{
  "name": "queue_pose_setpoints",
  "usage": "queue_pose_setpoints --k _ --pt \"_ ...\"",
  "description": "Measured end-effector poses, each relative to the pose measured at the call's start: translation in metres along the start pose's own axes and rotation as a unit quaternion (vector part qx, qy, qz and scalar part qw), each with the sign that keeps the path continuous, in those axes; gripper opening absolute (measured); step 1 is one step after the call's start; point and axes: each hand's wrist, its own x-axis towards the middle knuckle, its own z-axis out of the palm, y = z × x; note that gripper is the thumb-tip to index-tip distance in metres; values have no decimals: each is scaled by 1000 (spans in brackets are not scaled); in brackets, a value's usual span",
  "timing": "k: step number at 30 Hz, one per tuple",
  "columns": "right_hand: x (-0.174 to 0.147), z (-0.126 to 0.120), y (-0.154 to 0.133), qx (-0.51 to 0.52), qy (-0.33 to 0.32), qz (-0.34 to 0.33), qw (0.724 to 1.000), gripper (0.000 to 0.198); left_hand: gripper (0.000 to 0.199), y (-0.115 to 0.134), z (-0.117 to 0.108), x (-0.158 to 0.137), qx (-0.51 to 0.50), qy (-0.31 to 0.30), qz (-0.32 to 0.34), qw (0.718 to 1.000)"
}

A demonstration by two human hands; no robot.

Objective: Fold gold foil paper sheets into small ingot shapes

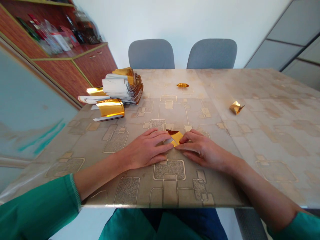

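Observation:
A small piece of gold foil paper, partly folded, lies on the table between my two hands. Its pale underside shows along one fold. My left hand rests flat with fingers stretched out, the fingertips lying over the paper's left side. My right hand pinches the paper's right edge between thumb and fingers. Part of the paper is hidden beneath the fingers.
Stacked gold and white paper sheets stand at the back left of the patterned table. One folded gold piece lies far back, another gold piece to the right. Two grey chairs stand behind.

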Motion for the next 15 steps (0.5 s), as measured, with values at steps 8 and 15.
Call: queue_pose_setpoints --k 8,15 --pt "3 8 -3 57 19 -29 998 27 25 6 1 4 58 37 -8 998" --pt "1 2 10 38 145 11 989 22 28 13 2 -4 51 30 -11 998"
